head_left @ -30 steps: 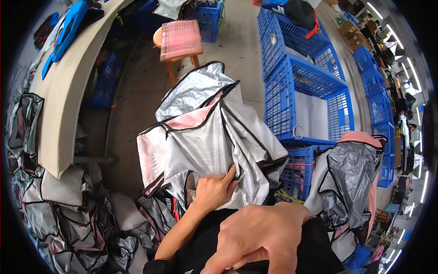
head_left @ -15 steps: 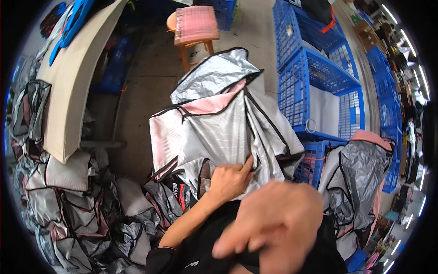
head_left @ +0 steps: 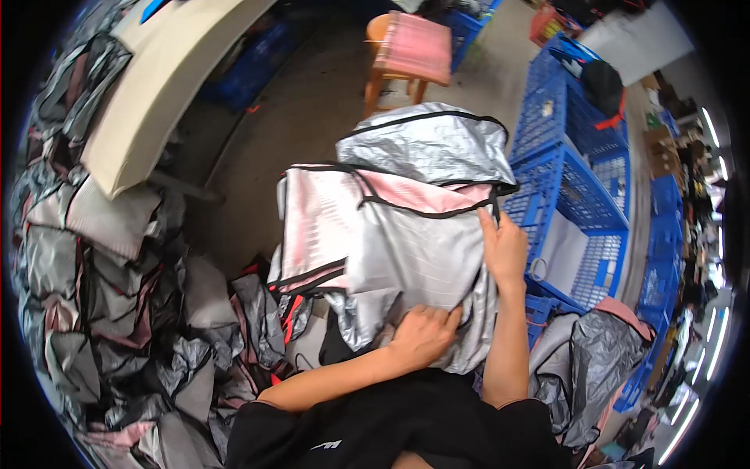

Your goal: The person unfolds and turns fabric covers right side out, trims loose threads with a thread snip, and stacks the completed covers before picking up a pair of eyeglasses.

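Observation:
A silver and pink fabric piece with black edging is spread over the person's lap, its crinkled silver flap at the far end. My left hand rests on the near part of the fabric, fingers bent and closed on a fold. My right hand pinches the black-edged right corner of the fabric, near the flap. The fabric between the two hands is drawn fairly smooth.
Many similar pieces lie heaped at the left below a beige table. A pink-topped stool stands ahead. Blue crates stand at the right, with another silver and pink piece nearer.
My right hand has moved from close before the camera to the fabric's right corner and taken hold of it. The fabric's right side is more spread out. The view has shifted.

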A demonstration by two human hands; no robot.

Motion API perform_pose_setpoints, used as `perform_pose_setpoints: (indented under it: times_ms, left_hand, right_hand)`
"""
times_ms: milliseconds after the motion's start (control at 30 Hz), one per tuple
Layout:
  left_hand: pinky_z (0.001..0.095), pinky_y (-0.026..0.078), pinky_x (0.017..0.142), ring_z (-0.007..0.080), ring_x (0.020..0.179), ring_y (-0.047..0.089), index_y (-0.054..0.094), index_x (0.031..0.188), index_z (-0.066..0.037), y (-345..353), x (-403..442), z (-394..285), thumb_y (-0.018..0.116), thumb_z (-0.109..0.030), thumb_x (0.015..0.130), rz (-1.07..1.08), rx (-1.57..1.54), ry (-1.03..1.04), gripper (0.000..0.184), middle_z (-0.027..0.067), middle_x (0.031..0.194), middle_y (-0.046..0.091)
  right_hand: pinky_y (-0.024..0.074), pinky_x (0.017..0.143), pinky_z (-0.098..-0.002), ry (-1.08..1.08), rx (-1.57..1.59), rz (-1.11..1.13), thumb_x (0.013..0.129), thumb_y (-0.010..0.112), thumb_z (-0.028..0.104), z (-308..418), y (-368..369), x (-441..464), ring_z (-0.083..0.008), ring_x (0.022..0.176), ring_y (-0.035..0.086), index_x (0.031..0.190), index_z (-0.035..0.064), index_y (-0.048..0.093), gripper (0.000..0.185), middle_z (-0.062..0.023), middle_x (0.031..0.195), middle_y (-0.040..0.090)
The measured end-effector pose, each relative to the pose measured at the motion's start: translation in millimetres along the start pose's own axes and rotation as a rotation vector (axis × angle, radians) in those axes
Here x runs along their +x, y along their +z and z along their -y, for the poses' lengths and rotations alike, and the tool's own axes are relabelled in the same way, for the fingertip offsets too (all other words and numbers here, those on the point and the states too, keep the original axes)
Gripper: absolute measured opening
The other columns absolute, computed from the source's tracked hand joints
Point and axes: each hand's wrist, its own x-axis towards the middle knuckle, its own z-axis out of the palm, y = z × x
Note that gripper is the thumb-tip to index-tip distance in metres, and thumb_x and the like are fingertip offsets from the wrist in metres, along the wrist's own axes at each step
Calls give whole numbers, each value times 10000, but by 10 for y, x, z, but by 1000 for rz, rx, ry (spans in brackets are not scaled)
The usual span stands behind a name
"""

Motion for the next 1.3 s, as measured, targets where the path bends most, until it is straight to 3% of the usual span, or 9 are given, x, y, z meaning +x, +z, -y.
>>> perform_pose_setpoints:
  times_ms: [267, 333, 467, 533, 700, 800, 900, 1100, 1300]
  left_hand:
    - [449, 516, 936, 319, 1110, 637, 708, 1193, -55, -1218, 843, 612, 791, -139, 825, -323, 124, -16, 386, 118, 1166, 677]
    - [501, 387, 1192, 337, 1298, 574, 689, 1236, -47, -1145, 1005, 915, 829, -219, 798, -197, 252, 97, 491, 123, 1299, 657]
    - [527, 352, 1224, 313, 1246, 585, 634, 1188, -44, -1002, 1303, 1009, 851, -311, 746, -36, 231, 220, 560, 132, 1224, 637]
    - [485, 459, 1026, 337, 1088, 596, 609, 1077, -53, -938, 1419, 1062, 865, -332, 713, -37, 269, 231, 525, 123, 1082, 608]
    - [467, 499, 812, 369, 932, 616, 557, 962, -47, -819, 1266, 1085, 772, -99, 771, 36, 341, 143, 292, 154, 947, 597]
    - [484, 532, 754, 382, 905, 674, 570, 1009, -13, -779, 1100, 1219, 723, -68, 817, 131, 310, 95, 251, 171, 934, 670]
    - [477, 535, 729, 392, 882, 681, 599, 1024, -8, -830, 981, 1086, 734, -37, 796, 94, 245, 118, 266, 188, 928, 676]
    - [439, 575, 764, 336, 868, 696, 632, 1032, -53, -709, 936, 1083, 785, -180, 788, -81, 231, 188, 315, 128, 932, 696]
    - [411, 582, 728, 285, 870, 703, 588, 962, -93, -748, 898, 1011, 776, -242, 841, -29, 244, 105, 268, 82, 900, 671]
  right_hand:
    - [354, 480, -372, 62, 492, -138, 1023, 706, 403, -177, -221, -599, -122, 504, 403, 951, 10, 703, 400, -96, 540, 444]
    - [403, 488, -394, -8, 471, -209, 1021, 708, 374, -166, -280, -665, -251, 460, 534, 979, 5, 699, 371, -168, 568, 535]
    - [432, 486, -431, 54, 513, -210, 1020, 703, 341, -171, -310, -815, -353, 521, 646, 1038, 6, 715, 335, -197, 605, 596]
    - [397, 485, -372, 116, 560, -149, 1010, 726, 331, -230, -284, -869, -123, 496, 476, 1103, -12, 725, 355, -167, 592, 538]
    - [405, 495, -420, -1, 568, -129, 1030, 689, 323, -358, -336, -906, -298, 467, 546, 1243, 17, 696, 372, -215, 629, 553]
    - [560, 815, -360, 93, 818, -181, 1102, 568, 326, -758, -215, -1041, -251, 895, 742, 1257, 42, 694, 347, -170, 1003, 761]
    - [531, 974, -426, 420, 263, -585, 1108, 527, 307, -1877, -31, -1256, -351, 1115, 692, 1221, 30, 683, 337, -193, 1194, 722]
    - [437, 1090, -543, 958, -212, -368, 1054, 546, 392, -3803, 159, -1626, -501, 1316, 548, 1376, -66, 551, 559, -350, 1445, 547]
    - [552, 834, -504, 806, -216, -317, 1052, 566, 280, -4419, 211, -1902, -410, 990, 723, 1260, 61, 669, 319, -198, 1031, 756]
